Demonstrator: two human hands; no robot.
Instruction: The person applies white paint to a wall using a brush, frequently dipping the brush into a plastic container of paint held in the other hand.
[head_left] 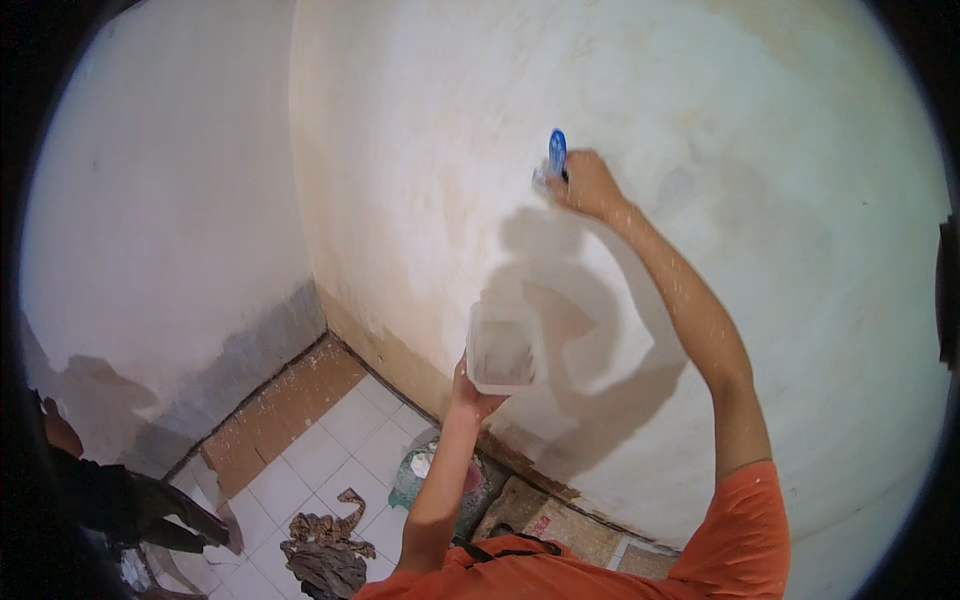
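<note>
My right hand (pixel 585 185) is raised against the pale plastered wall (pixel 420 150) and grips a tool with a blue handle (pixel 557 152), its working end pressed to the wall. My left hand (pixel 470 392) is held lower and supports a white rectangular tray (pixel 503 350) smeared with white paste from underneath. Both forearms are speckled with white splatter. The sleeves are orange.
Two walls meet in a corner at the left, with a grey patch low on the left wall (pixel 250 360). Below are white floor tiles (pixel 320 455), a paste-stained bucket (pixel 430 475), a crumpled brown rag (pixel 325 550) and dark items at the far left (pixel 120 500).
</note>
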